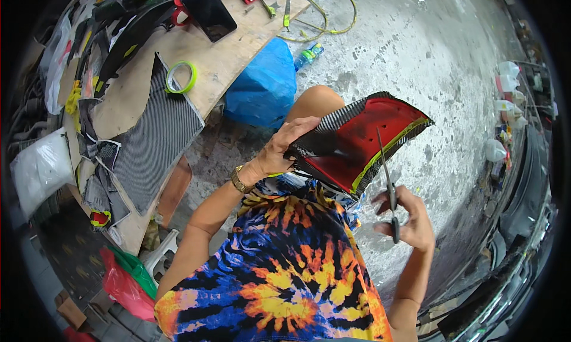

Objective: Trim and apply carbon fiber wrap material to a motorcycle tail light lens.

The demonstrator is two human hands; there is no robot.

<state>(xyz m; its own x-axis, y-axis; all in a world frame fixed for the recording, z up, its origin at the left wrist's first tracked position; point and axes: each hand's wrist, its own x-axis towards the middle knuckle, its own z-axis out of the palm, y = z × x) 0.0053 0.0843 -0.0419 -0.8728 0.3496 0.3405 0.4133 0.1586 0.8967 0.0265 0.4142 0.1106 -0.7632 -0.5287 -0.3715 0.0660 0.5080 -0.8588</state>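
A curved red panel, dark-smudged at its near left part, is edged with black woven carbon-fibre-like cloth. Yellow-green tape runs along the side facing my right hand. My left hand is closed on the panel's left end, thumb hidden beneath, and holds it above my lap. In my right hand is a pair of scissors, fingers through the dark handles. The blades point up and away, overlapping the panel's taped edge in view; whether they touch it I cannot tell.
Left stands a wooden table with a large cut piece of grey woven cloth, a yellow-green tape roll and a black phone. A blue plastic bag sits beside it. A yellow hose lies on the floor. Bottles line the right.
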